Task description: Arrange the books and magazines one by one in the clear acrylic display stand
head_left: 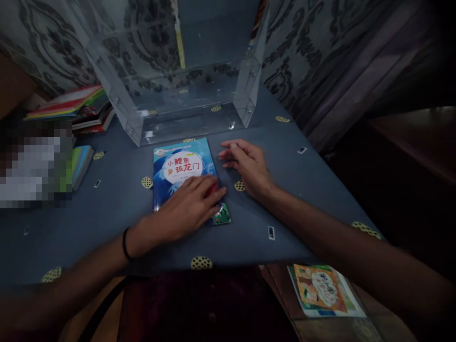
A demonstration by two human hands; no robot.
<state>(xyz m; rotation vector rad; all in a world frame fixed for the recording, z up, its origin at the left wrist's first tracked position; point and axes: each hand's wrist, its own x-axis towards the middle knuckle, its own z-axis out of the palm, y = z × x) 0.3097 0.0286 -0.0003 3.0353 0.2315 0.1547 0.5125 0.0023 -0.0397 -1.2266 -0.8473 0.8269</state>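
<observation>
A blue picture book point(183, 164) with red Chinese lettering lies flat on the patterned tablecloth point(249, 247). Across its lower half rests my left hand point(192, 202), palm down with fingers stretched out, hiding part of the cover. A green corner with small patterns point(222, 214) shows at the lower right, under my fingers. To the right of the book, apart from it, my right hand point(244, 164) hovers over or lies on the cloth, fingers loosely curved and holding nothing visible.
Behind the book stands a clear acrylic rack point(185, 128) with a few thin books in its upper part. Stacked books point(89, 111) lie at the left, near a blurred-out patch. Below the table's front edge, an orange-covered book point(320, 289) lies on the floor.
</observation>
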